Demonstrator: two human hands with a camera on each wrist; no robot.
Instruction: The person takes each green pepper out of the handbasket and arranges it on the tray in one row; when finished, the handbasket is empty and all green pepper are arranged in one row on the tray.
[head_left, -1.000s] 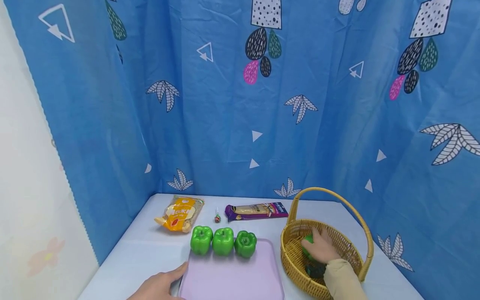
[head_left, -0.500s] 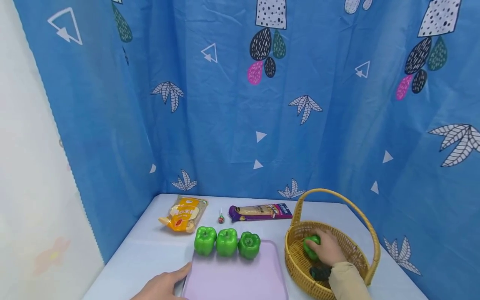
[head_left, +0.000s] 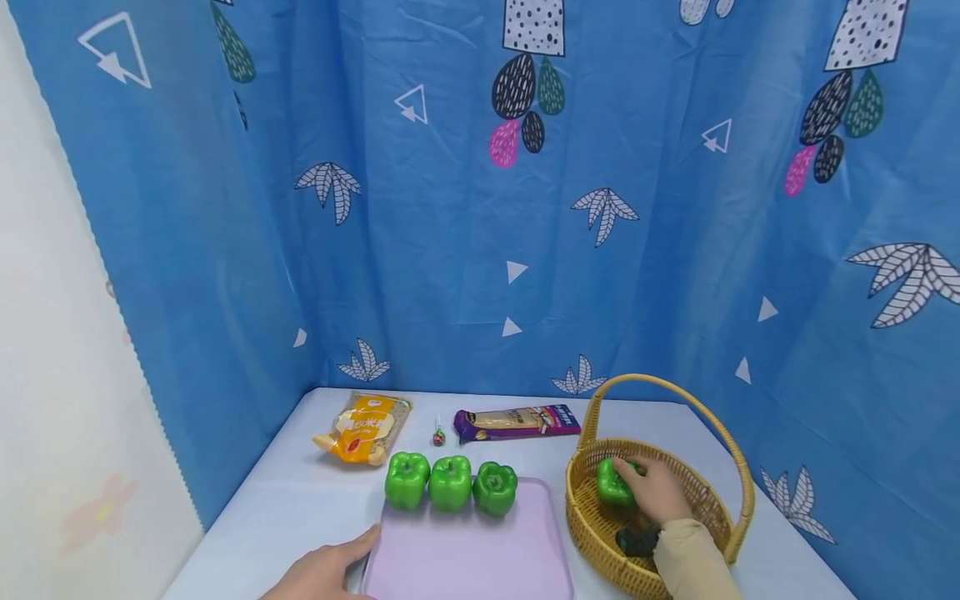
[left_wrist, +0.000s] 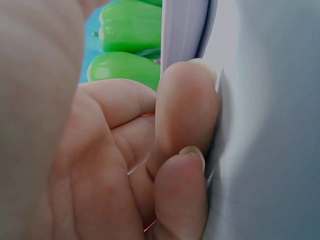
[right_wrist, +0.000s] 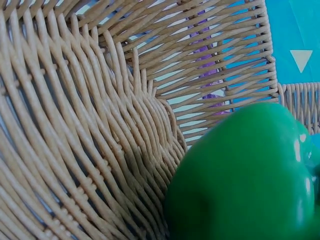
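The right hand [head_left: 654, 493] sits inside the wicker basket [head_left: 720, 508], its fingers curled round a green pepper [head_left: 615, 483] that it holds against the basket's inner wall at about nine o'clock; the right wrist view shows the pepper [right_wrist: 245, 175] close against the woven side [right_wrist: 90, 130]. A dark object [head_left: 637, 542] lies on the basket floor at six o'clock from the pepper; what it is cannot be told. The left hand [head_left: 322, 571] rests on the table at the near left corner of the lilac tray [head_left: 465, 558], fingers loosely bent and holding nothing, the fingertips [left_wrist: 187, 105] touching the tray's edge [left_wrist: 182, 30].

Three more green peppers [head_left: 450, 483] stand in a row along the tray's far edge, touching one another. At twelve o'clock from them lie a yellow packet [head_left: 363, 427], a small lollipop [head_left: 438, 435] and a purple noodle pack [head_left: 517, 422]. All rest on a pale table [head_left: 285, 500]. Blue printed curtains [head_left: 450, 208] hang behind and to the right; a white wall [head_left: 60, 375] stands at nine o'clock.
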